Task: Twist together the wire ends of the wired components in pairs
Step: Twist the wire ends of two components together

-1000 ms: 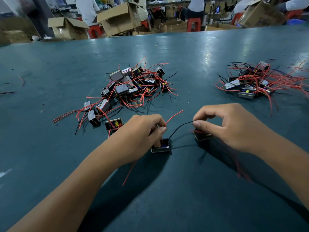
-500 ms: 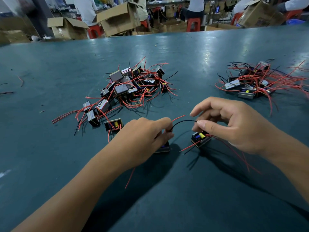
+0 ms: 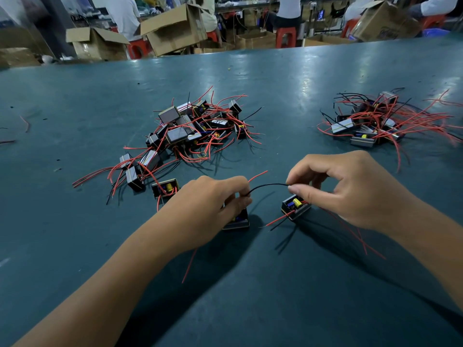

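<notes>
A thin black wire arcs at frame centre between two pinching grips: left hand, right hand.

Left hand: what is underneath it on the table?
Under the left hand a small boxed component rests on the green table; only its near edge shows. A red wire trails out below. The component's inside is covered.
</notes>
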{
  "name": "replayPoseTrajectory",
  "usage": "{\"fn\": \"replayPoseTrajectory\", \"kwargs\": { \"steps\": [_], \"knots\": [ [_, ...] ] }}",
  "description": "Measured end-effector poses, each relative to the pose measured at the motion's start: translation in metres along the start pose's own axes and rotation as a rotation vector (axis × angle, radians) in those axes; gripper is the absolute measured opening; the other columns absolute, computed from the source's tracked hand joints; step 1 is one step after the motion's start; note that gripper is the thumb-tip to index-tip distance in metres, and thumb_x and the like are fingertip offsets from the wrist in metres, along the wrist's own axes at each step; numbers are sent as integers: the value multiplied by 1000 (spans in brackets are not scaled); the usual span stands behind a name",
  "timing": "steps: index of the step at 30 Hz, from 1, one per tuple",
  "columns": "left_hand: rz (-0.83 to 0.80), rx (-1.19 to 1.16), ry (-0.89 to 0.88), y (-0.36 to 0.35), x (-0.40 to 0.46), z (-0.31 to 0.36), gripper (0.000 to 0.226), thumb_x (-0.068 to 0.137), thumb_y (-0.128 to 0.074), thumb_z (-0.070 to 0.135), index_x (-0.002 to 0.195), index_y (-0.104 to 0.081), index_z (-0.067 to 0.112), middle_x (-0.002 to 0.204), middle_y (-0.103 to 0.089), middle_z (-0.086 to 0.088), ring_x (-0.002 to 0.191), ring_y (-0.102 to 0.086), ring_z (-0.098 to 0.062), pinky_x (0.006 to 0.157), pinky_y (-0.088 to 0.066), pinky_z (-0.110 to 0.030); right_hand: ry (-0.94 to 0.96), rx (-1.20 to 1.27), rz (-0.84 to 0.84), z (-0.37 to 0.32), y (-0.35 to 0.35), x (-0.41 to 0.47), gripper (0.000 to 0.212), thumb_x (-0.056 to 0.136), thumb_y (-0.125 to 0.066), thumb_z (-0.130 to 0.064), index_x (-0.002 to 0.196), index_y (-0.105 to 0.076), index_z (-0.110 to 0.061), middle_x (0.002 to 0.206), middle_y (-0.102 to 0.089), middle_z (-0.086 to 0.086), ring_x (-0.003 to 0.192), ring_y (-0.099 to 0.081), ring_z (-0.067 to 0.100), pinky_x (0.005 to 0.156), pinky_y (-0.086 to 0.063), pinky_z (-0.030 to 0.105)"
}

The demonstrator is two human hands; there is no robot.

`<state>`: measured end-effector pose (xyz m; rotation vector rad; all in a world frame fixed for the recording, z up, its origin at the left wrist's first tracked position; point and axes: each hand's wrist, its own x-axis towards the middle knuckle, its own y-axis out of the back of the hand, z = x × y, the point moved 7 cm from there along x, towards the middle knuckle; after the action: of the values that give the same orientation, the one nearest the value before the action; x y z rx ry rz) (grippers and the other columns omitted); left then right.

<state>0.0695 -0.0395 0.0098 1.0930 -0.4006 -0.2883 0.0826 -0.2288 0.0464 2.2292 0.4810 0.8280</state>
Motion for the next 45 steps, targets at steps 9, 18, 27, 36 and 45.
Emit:
{"fn": "replayPoseTrajectory", "kwargs": {
  "steps": [9,18,27,36,45],
  "knots": [
    [-15,-21,0,-1,0,-1,11,100,-56,36,92,-57,28,62,-57,14,59,-52,-11,57,-42,-30,-42,95,-61,4,-4,-3,5,84,-67,-30,86,-62,-31,79,-69,-13,71,-67,14,64,-50,27],
    [-34,-25,8,0,0,0,13,100,-55,37,92,-58,28,66,-61,11,61,-53,-11,58,-43,-31,-2,136,-2,0,-4,-3,6,84,-69,-25,87,-65,-27,77,-69,-12,69,-66,13,68,-51,26],
    [-38,-59,28,0,0,-2,12,100,-56,36,91,-59,29,65,-61,13,63,-55,-11,62,-48,-32,47,19,61,-3,6,-3,2,86,-66,-23,86,-68,-23,76,-68,-12,67,-64,13,65,-49,28],
    [-22,-66,11,4,0,0,12,98,-61,30,88,-62,25,61,-61,10,59,-55,-13,63,-50,-37,3,-31,-30,0,4,-3,9,90,-58,-30,83,-61,-26,75,-64,-13,66,-61,14,60,-46,27],
    [155,-77,-35,15,-2,21,12,93,-65,38,97,-62,27,69,-56,11,69,-51,-5,60,-39,-25,-4,105,26,-6,-9,-3,3,89,-63,-26,86,-63,-28,74,-67,-13,66,-64,14,63,-49,29]
  ]
}}
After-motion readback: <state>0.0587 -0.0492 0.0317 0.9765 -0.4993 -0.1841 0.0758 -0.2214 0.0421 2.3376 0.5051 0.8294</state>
